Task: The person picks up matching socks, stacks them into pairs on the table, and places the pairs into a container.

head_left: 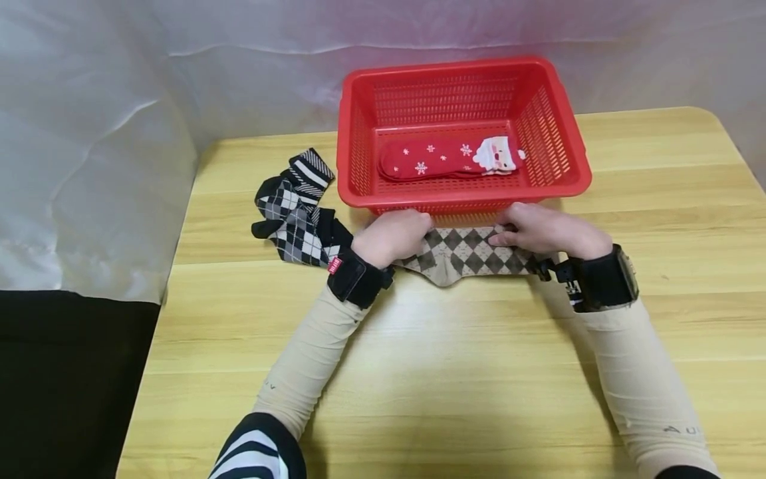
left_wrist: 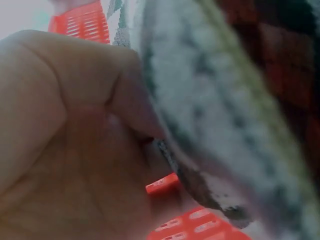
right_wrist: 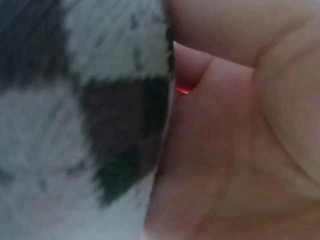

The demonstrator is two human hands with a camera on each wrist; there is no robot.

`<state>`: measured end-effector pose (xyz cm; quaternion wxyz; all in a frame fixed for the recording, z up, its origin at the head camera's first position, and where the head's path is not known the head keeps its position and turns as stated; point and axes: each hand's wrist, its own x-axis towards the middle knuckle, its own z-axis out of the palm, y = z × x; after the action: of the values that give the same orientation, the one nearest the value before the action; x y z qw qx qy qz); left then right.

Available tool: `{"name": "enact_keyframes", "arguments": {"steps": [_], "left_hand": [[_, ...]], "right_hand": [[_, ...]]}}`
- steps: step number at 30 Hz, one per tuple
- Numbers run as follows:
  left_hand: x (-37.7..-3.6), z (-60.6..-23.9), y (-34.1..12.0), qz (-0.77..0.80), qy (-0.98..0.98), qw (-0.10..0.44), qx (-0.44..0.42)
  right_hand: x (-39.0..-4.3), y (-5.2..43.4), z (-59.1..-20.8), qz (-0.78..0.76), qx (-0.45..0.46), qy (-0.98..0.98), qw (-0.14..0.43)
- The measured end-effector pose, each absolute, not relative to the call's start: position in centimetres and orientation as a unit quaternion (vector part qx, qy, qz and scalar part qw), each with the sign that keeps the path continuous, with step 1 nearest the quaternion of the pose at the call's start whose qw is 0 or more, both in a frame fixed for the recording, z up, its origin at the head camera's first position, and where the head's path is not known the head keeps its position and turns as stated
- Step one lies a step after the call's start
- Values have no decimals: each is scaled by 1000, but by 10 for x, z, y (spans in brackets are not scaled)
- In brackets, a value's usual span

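Observation:
A beige and brown argyle sock (head_left: 473, 253) is stretched sideways just in front of the red basket (head_left: 463, 201). My left hand (head_left: 391, 236) pinches its left part near the upper edge, and my right hand (head_left: 547, 229) pinches it toward the right end. The heel bulges down between the two hands. Up close in the left wrist view, the sock fabric (left_wrist: 215, 100) hangs beside the curled fingers. Checked fabric also fills the left side of the right wrist view, against the thumb and fingers of the right hand (right_wrist: 225, 140).
Inside the basket lie red socks (head_left: 431, 156) with snowflakes and a white-bearded Santa face. Left of it, black, grey and white argyle socks (head_left: 296, 216) lie in a loose heap, close to my left wrist. The wooden table (head_left: 449, 379) meets a pale curtain (head_left: 269, 66) behind.

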<state>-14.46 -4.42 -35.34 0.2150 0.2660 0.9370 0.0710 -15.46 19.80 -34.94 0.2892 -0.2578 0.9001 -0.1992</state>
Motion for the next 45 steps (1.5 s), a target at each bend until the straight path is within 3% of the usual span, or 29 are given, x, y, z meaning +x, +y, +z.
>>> {"name": "enact_keyframes", "arguments": {"steps": [25,35,45], "left_hand": [[-147,-357,-48,53,937,211,272],[-149,-356,-49,61,932,234,271],[-139,-349,-40,49,934,199,294]], "right_hand": [[-164,215,-355,-187,-158,932,269],[-164,228,-356,-238,-176,919,259],[-163,226,-358,-217,-152,931,253]]}}
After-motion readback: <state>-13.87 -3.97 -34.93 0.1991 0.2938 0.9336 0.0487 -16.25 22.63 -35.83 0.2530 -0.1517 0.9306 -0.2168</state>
